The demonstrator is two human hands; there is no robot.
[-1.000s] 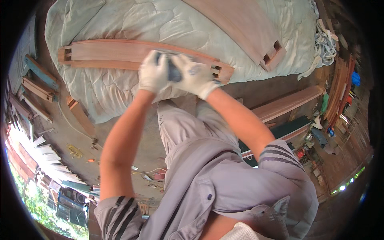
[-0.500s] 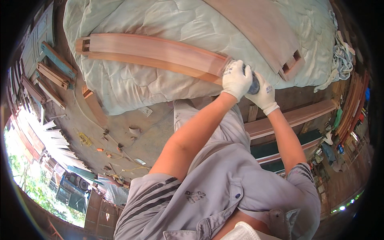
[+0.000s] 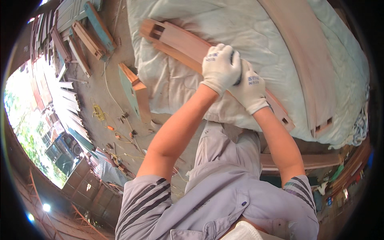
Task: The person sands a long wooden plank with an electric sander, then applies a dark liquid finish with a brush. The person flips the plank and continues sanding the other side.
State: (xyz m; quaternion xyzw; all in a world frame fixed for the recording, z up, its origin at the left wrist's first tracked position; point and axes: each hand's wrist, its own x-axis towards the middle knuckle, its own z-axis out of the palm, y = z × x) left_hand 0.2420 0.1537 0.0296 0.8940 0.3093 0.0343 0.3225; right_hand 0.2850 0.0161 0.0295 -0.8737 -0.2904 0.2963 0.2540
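A long reddish wooden beam (image 3: 188, 42) with square slots cut near its ends lies slantwise on a pale quilt (image 3: 276, 52). My left hand (image 3: 221, 68), in a white work glove, is closed over the middle of the beam. Close against it on the right, my right hand (image 3: 250, 88) is gloved too and closed. Both grip a dark rounded tool (image 3: 239, 81), which the gloves almost wholly hide; its working face cannot be seen. The beam's slotted right end (image 3: 283, 121) shows beyond my right wrist.
A wider wooden board (image 3: 308, 60) with end slots lies on the quilt to the right. Left of the quilt, a short wooden block (image 3: 140, 98) stands on the floor, with several wooden pieces (image 3: 88, 40) farther off. A yellow cord (image 3: 98, 113) and cables lie nearby.
My hands and the dark tool have moved from near the beam's right end leftward to its middle. The view has turned, so the beam now slants more steeply and its right end shows.
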